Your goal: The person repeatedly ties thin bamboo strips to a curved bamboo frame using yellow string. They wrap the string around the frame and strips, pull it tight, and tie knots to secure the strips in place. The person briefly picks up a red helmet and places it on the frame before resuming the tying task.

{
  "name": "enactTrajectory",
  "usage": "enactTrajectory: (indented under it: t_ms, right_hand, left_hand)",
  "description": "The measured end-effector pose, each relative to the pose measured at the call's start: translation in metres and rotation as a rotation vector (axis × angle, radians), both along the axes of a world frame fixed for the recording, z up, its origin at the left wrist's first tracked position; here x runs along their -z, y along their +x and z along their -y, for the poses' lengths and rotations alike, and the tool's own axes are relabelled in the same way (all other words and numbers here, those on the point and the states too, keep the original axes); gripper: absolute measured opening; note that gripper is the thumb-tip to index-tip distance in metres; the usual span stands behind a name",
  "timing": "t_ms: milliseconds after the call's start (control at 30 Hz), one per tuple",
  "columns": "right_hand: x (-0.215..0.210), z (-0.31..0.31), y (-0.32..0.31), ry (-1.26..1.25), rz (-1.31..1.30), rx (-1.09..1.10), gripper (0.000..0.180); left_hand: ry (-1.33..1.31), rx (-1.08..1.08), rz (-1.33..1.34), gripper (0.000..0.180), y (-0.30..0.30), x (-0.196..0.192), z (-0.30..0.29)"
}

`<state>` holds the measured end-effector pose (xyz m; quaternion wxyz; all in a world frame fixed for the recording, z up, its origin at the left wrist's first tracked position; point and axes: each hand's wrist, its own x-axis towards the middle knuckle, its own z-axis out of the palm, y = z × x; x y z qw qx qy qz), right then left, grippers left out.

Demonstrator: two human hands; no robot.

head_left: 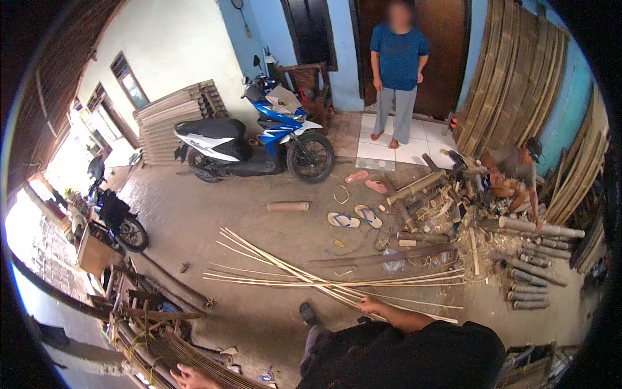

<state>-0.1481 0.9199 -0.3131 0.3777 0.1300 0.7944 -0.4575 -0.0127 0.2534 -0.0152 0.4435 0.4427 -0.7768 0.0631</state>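
Observation:
My right hand (370,306) is closed around a bundle of long, thin, pale bamboo strips (275,259). These slant from the upper left down past my hand to the right. Another group of bamboo strips (253,281) lies nearly level and crosses the slanted ones in front of me. Low on the left, my left hand (191,377) has its fingers apart and appears to hold nothing. It is beside a rack of long, dark, parallel slats (204,360); whether it touches them I cannot tell.
A blue and white scooter (240,146) stands ahead. One bamboo piece (288,206) and sandals (343,220) lie on the concrete. A person (398,71) stands at the doorway; a co-worker (515,172) sits right among cut bamboo poles (541,227). Another motorbike (120,217) is left.

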Motion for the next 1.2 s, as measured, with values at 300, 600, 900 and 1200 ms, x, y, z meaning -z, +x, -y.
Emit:
enactTrajectory:
  t_ms: [300,600,900,1200]
  right_hand:
    - [-0.114,0.045,-0.045,0.19,0.032,0.299,0.043]
    - [-0.04,0.087,-0.043,0.257,-0.205,0.511,0.049]
    - [0.094,0.064,-0.073,0.296,-0.13,0.376,0.04]
    - [0.127,-0.022,-0.248,0.454,-0.398,-0.146,0.029]
  left_hand:
    - [0.37,0.438,-0.492,0.044,-0.269,-0.082,0.02]
    - [1.168,1.248,-0.087,0.035,-0.456,-0.047,-0.067]
    - [0.731,1.557,1.062,0.038,-0.504,-0.002,-0.162]
    - [0.716,1.555,1.255,0.039,-0.638,0.133,-0.181]
